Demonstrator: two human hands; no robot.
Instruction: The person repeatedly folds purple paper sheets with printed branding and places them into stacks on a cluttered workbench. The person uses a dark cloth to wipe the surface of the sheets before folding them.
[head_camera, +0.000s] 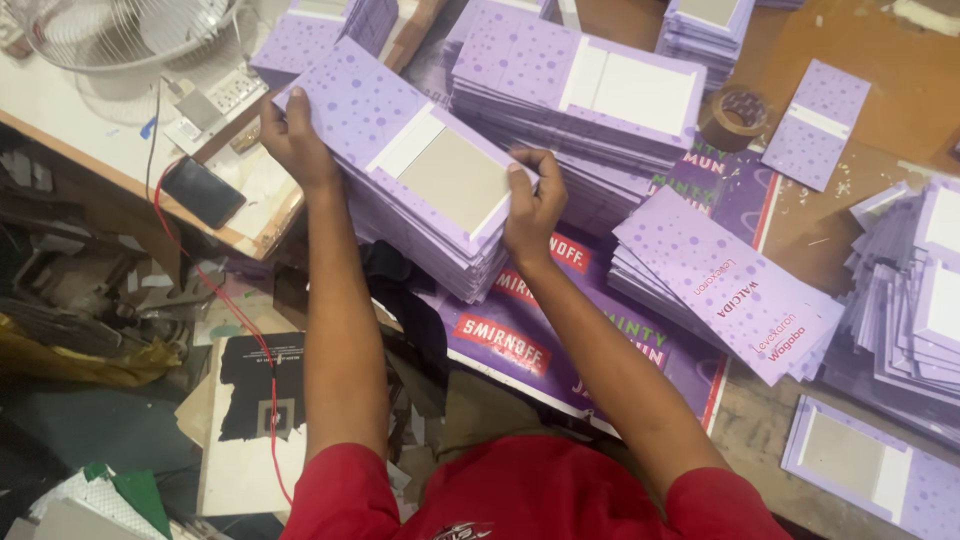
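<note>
Both hands, left hand (292, 140) and right hand (533, 205), are clamped on the ends of the top purple card sheet (400, 150) on the near-left stack (420, 240), with loads already piled across the worktop (780, 60) and loose sheets lying far right.

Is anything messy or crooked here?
Yes. The stack of purple cards at the right edge has slid askew, its cards fanned out unevenly. The stack between both hands looks neat.
</note>
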